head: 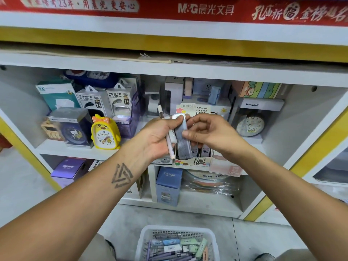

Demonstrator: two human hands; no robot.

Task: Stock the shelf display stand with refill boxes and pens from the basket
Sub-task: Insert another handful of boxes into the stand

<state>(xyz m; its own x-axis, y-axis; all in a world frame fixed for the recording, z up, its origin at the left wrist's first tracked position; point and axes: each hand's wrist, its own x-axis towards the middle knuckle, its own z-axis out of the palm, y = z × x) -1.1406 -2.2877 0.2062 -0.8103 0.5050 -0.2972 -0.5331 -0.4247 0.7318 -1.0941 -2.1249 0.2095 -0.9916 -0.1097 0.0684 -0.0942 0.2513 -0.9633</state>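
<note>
My left hand (157,137) grips a stack of grey refill boxes (181,142) together with two white pens (170,146), held upright in front of the shelf. My right hand (209,133) pinches the right side of the same stack with thumb and fingers. Just behind and below the stack stands the cardboard display stand (199,161), printed "0.7 HB 100", with a few refill boxes in it. At the bottom of the view a white mesh basket (150,234) on the floor holds several pastel refill boxes and pens.
White shelf compartments surround the stand. A yellow duck alarm clock (105,133) and power bank boxes (92,99) stand to the left, a boxed round clock (250,126) to the right. Blue and purple boxes (168,185) fill the lower shelf.
</note>
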